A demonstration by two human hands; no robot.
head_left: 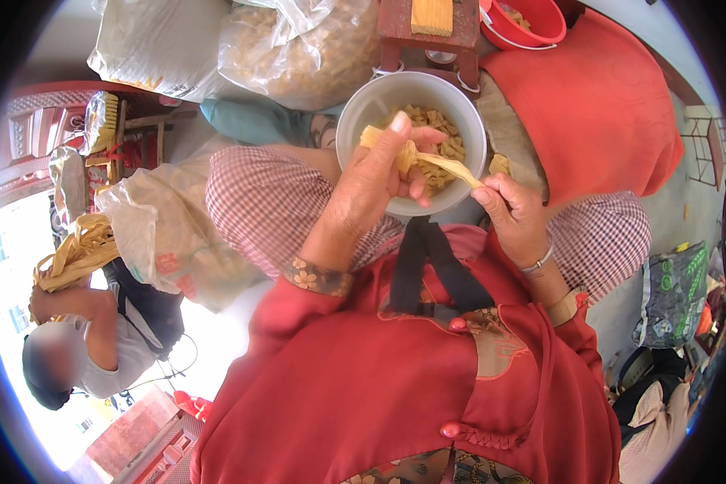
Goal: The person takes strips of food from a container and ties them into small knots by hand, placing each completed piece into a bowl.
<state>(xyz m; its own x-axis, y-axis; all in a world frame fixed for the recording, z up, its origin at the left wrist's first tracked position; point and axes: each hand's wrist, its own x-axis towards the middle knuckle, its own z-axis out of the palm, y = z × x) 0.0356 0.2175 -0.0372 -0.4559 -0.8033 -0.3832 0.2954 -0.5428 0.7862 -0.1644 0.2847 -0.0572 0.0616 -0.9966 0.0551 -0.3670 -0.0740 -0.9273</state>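
A pale plastic bucket (411, 209) stands between the person's knees, with many small yellowish folded pieces (438, 136) in it. Above it my left hand (381, 163) holds a flat yellowish piece and a bunched part of a long strip. From there the twisted yellowish strip (451, 163) runs to my right hand (514, 212), which pinches its end between thumb and fingers near the bucket's right rim. What the strip is made of, I cannot tell. Another small yellowish piece (500, 163) shows just behind my right hand.
Beyond the bucket is a red wooden stool (393, 24) with a wood block (431, 17). A clear bag of pieces (314, 54) lies left of it, a red bucket (550, 27) and red cloth (605, 115) right. At far left, a person (97, 339) holds a yellowish bundle (78, 254).
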